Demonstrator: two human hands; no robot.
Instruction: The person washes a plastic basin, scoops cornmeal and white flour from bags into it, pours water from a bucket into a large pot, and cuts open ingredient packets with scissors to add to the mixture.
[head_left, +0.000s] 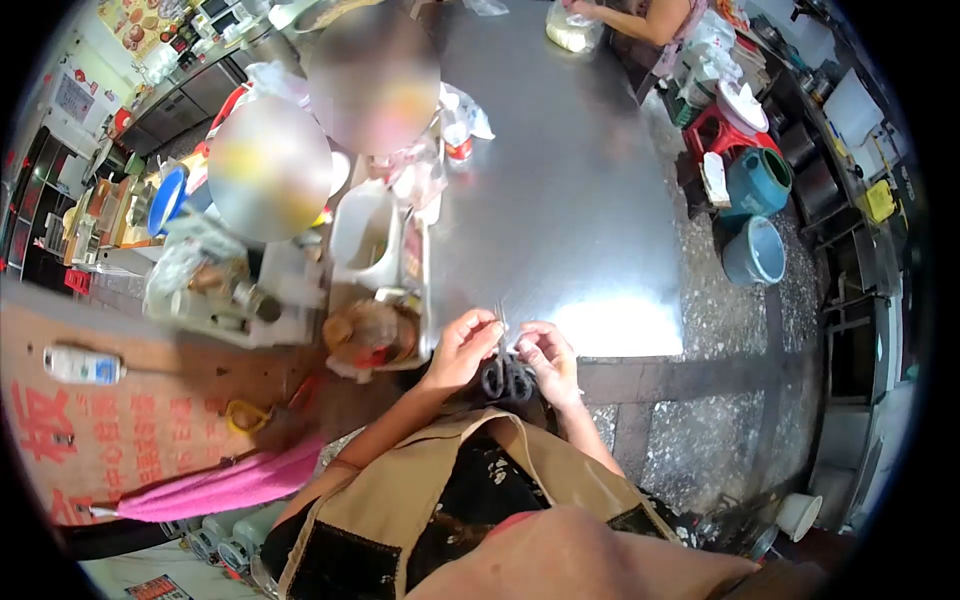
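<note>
My left hand (467, 347) is at the near edge of the metal table (560, 200), its fingers pinched on the thin blades of a pair of scissors (508, 375). The dark-wrapped handles hang below, pointing toward my apron. Just right of the scissors is my right hand (547, 360), with its fingers curled and the thumb close to the fingertips. Whether it holds anything small is too fine to make out.
Left of my hands stand a white container (365, 235), a large bottle (370, 335) and a plastic crate (215, 300). Across the table a co-worker's arm (625, 22) reaches to a clear bag (572, 32). Buckets (754, 252) stand on the floor at right.
</note>
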